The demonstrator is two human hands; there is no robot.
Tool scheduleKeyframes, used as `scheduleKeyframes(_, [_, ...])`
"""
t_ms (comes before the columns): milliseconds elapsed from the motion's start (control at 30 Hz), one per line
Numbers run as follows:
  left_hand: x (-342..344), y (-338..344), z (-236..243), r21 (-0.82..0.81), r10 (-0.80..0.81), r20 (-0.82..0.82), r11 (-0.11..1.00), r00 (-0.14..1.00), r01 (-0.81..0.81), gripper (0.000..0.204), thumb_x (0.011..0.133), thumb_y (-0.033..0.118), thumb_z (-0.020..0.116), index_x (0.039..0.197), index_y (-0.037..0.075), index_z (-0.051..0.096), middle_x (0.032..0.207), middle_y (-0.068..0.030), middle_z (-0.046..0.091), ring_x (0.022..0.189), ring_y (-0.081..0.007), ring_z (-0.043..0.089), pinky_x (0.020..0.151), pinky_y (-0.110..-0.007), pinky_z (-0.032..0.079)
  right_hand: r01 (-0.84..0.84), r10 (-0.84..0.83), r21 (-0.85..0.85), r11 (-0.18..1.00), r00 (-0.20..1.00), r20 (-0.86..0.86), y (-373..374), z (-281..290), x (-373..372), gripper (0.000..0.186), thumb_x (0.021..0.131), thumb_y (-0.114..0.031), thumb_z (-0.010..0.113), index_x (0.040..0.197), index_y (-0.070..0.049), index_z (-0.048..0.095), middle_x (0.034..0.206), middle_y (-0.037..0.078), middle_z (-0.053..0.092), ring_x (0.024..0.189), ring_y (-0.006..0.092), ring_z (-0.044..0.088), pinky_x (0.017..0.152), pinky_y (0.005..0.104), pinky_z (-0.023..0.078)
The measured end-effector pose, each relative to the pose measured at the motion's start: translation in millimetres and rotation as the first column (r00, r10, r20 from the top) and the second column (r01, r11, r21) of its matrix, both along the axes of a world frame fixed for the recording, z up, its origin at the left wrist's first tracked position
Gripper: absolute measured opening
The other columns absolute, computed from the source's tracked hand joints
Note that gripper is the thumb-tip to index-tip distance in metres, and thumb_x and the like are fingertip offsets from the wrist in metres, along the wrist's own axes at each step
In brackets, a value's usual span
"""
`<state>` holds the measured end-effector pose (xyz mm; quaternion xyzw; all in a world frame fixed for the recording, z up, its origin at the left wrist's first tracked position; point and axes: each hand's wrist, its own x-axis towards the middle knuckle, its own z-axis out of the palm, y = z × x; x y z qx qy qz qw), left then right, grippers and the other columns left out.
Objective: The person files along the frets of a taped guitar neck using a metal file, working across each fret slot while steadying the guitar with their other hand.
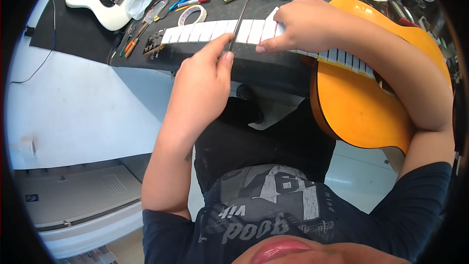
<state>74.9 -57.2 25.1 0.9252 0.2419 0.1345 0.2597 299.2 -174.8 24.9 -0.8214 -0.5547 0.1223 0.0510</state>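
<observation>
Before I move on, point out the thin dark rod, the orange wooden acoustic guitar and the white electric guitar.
Thin dark rod (239, 22): head view, mid-shaft.
Orange wooden acoustic guitar (361, 105): head view, body's front.
White electric guitar (108, 15): head view, body's white face.

In the head view, the person's left hand (207, 76) pinches a thin dark rod (239, 23) across the white-covered fretboard (195, 31) of an orange-yellow acoustic guitar (361, 112), while the right hand (310, 27) rests farther along it, near a tape roll (182, 18) on the dark workbench (73, 39).
</observation>
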Motion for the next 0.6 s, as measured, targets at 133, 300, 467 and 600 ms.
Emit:
scheduleKeyframes(133, [-71,-33,-10,-0.088,0.026,-0.009,0.996,1.000,-0.026,0.041,0.111,0.007,0.061,0.152,0.004,0.064,0.074,-0.0230,0.065,0.063,-0.0292,0.071,0.067,-0.040,0.056,0.003,-0.002,0.026,1.000,1.000,-0.011,-6,-5,4,0.088,0.094,-0.082,0.068,0.109,0.004,0.082,0.097,0.023,0.079,0.093,0.0397,0.078,0.089,0.0468,0.060])
scheduleKeyframes(300, [-60,-35,3,-0.042,0.046,-0.098,0.998,0.994,-0.050,0.041,0.110,0.007,0.062,0.151,0.003,0.064,0.088,-0.0288,0.073,0.078,-0.0442,0.077,0.073,-0.043,0.058,0.011,-0.011,-0.036,0.999,1.000,0.004,-4,-2,1,0.089,0.094,-0.082,0.069,0.108,0.005,0.082,0.096,0.023,0.079,0.093,0.0393,0.079,0.088,0.0471,0.060])
scheduleKeyframes(467, [-6,-2,4,-0.011,0.016,-0.007,1.000,1.000,-0.016,0.037,0.111,0.013,0.062,0.146,0.002,0.067,0.088,-0.0303,0.073,0.086,-0.0481,0.076,0.076,-0.045,0.058,-0.010,0.010,-0.007,1.000,1.000,-0.009,0,2,-1,0.090,0.094,-0.082,0.069,0.107,0.005,0.082,0.095,0.022,0.079,0.093,0.0385,0.079,0.088,0.0471,0.060])
scheduleKeyframes(600, [-65,-38,-7,-0.057,0.041,-0.063,0.997,0.997,-0.045,0.042,0.110,0.007,0.062,0.151,0.002,0.065,0.081,-0.0263,0.072,0.070,-0.0433,0.073,0.070,-0.042,0.056,0.015,-0.015,-0.009,1.000,1.000,-0.012,-5,-7,5,0.090,0.094,-0.083,0.068,0.107,0.005,0.082,0.095,0.022,0.079,0.093,0.0384,0.079,0.088,0.0469,0.060])
